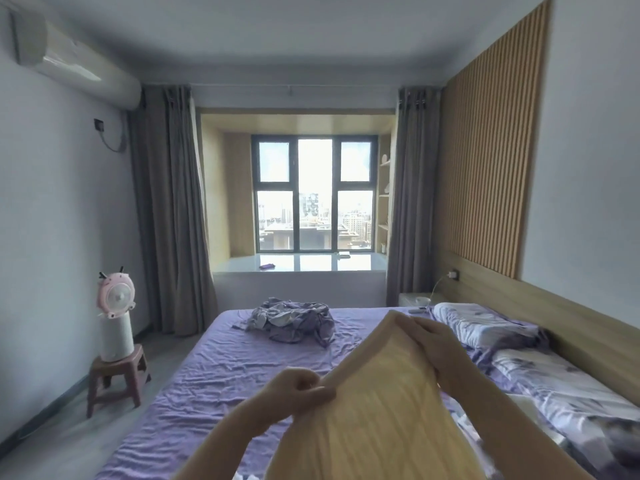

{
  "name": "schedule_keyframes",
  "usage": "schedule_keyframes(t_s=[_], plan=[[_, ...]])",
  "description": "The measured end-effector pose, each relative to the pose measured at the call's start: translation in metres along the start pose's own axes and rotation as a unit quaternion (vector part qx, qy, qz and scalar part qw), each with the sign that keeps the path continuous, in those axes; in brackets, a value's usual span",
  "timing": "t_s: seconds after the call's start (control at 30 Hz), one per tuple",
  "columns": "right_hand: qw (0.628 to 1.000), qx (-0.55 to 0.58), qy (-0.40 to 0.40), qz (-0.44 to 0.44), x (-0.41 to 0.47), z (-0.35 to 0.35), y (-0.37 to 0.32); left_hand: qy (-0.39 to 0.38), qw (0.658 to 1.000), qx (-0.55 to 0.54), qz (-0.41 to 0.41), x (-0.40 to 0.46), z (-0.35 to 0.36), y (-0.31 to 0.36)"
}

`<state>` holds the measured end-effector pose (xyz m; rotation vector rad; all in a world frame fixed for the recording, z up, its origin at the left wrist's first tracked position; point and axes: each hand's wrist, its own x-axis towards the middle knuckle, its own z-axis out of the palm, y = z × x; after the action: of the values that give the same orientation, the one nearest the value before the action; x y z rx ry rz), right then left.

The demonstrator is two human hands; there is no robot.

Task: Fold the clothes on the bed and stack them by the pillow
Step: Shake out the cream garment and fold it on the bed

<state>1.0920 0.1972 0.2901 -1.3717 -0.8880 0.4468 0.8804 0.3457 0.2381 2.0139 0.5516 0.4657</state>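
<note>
I hold a pale yellow garment (381, 410) up in the air over the purple bed (214, 386). My left hand (298, 389) pinches its hem at the lower left. My right hand (433, 344) grips its upper edge further away. The cloth hangs stretched between both hands and hides the bed below it. A crumpled pile of purple and white clothes (294, 320) lies at the far end of the bed. Floral pillows (485, 323) lie along the right side by the wooden headboard.
A pink fan on a white cylinder (116, 327) stands on a small stool (116, 375) left of the bed. A window bay with grey curtains (173, 209) lies beyond the bed. A bedside table with a cup (420, 300) is at the far right.
</note>
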Motion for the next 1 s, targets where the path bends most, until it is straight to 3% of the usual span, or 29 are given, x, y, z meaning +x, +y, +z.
schedule_keyframes(t_s=[0.27, 0.53, 0.63, 0.7, 0.8, 1.0], plan=[[0.992, 0.062, 0.081, 0.075, 0.016, -0.109, 0.027, -0.039, 0.984, 0.172, -0.021, 0.040, 0.015, 0.016], [0.982, 0.076, 0.137, 0.101, 0.020, -0.179, 0.047, 0.002, 0.963, 0.264, -0.059, 0.071, 0.034, 0.038], [0.980, 0.048, 0.168, 0.093, 0.025, -0.197, 0.059, 0.042, 0.979, 0.190, -0.059, 0.077, 0.053, 0.053], [0.982, -0.009, 0.177, 0.068, 0.030, -0.200, 0.067, 0.082, 0.994, 0.054, -0.051, 0.080, 0.074, 0.065], [0.984, -0.067, 0.161, 0.038, 0.034, -0.187, 0.067, 0.112, 0.988, -0.103, -0.036, 0.088, 0.111, 0.085], [0.992, -0.066, 0.107, 0.019, 0.017, -0.132, 0.058, 0.201, 0.970, -0.137, 0.002, 0.111, 0.172, 0.109]])
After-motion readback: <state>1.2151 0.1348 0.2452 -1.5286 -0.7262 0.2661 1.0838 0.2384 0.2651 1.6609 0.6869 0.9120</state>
